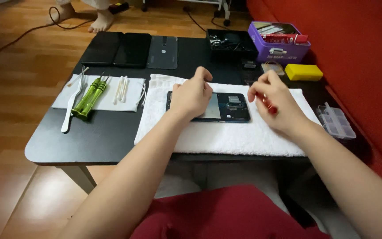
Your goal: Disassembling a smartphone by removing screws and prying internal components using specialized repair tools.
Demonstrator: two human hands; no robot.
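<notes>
My left hand [192, 95] rests on the left end of an open phone [219, 107], with my fingers curled and pressing down on it, not wrapped around anything. My right hand [274, 102] is just to the right of the phone and pinches a small red screwdriver [270, 106] between my fingers. The phone lies flat with its back off, so I can see the little parts inside. It sits in the middle of a white towel [226, 132] spread on the black table [98, 137]. To the left there is a smaller white cloth [107, 102] with two green screwdrivers [90, 98], some cotton swabs [121, 87] and a pair of metal tweezers [72, 106] that hangs partly off it. At the far side of the table lie two dark phones [116, 48] and a grey phone back cover [162, 52]. Far right of them is a black tray [230, 44] of small parts, then a purple box [279, 44] with tools in it, and a yellow block [303, 72] near it. A clear little box with compartments [335, 120] sits at the right edge. Someone's bare feet [89, 17] stand on the wood floor far away. A red couch [359, 57] is on the right.
</notes>
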